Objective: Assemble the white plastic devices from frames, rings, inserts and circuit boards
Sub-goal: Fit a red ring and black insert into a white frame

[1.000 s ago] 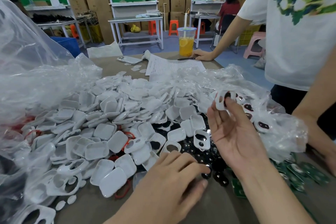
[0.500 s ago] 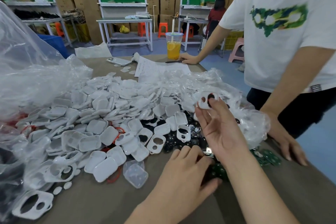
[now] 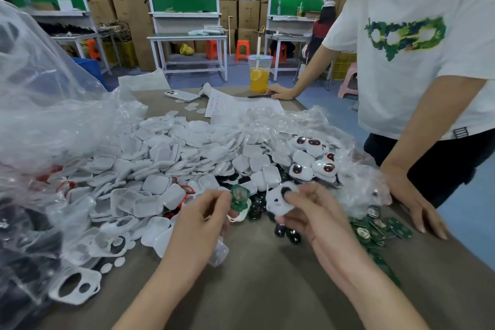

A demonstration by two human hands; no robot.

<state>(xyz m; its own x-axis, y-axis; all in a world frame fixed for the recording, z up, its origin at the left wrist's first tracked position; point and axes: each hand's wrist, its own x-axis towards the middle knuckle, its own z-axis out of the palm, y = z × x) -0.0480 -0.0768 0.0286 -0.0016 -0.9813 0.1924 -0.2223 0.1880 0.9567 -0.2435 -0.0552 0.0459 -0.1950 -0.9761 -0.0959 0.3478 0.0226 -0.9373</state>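
The left hand (image 3: 198,218) pinches a green circuit board (image 3: 239,199). The right hand (image 3: 310,211) grips a white frame (image 3: 278,202) above the bench (image 3: 267,289).

The heap of white shells (image 3: 171,166) is showing smooth, faintly glossy moulded plastic. Left of the heap, a clear plastic bag (image 3: 40,115) is lying crumpled and catching highlights, and thinner clear film (image 3: 294,120) is lying wrinkled over the heap's right side. At the heap's near edge, the green circuit board (image 3: 239,198) is looking lacquered and shiny, the white frame (image 3: 278,202) is looking like smooth satin plastic, and the black inserts (image 3: 293,236) are gleaming glossy. Under the heap, the table (image 3: 267,289) is showing a dull, matt grey-brown top. Beyond the heap, a paper sheet (image 3: 241,106) is lying matt.
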